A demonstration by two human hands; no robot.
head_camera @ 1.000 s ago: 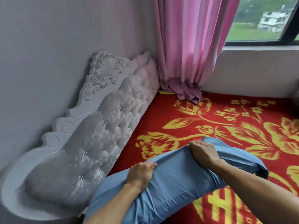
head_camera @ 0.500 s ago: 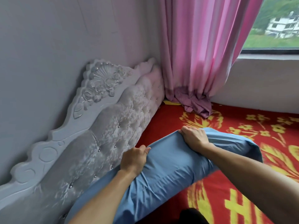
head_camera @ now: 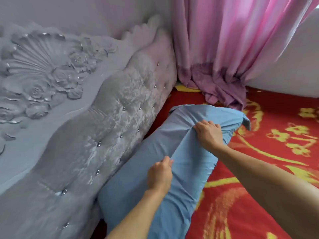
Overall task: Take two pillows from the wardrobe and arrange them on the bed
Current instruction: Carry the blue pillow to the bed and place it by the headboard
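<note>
A long blue pillow [head_camera: 181,140] lies on the bed [head_camera: 276,152], which is covered in a red sheet with yellow flowers. The pillow's left side rests against the padded grey headboard [head_camera: 103,135]. My left hand [head_camera: 159,175] pinches the pillowcase fabric near the middle of the pillow. My right hand [head_camera: 208,133] grips a fold of the same fabric closer to the far end. A ridge of cloth is pulled taut between the two hands. Only this one pillow is in view.
A pink curtain [head_camera: 233,49] hangs in the far corner, its bunched hem resting on the bed just beyond the pillow. The carved top of the headboard stands against a grey wall [head_camera: 77,12] on the left. A white wall runs under the window at the right.
The pillow has moved left and toward the corner, and now lies along the headboard. Both hands moved with it, still gripping the fabric, and my view has come closer.
</note>
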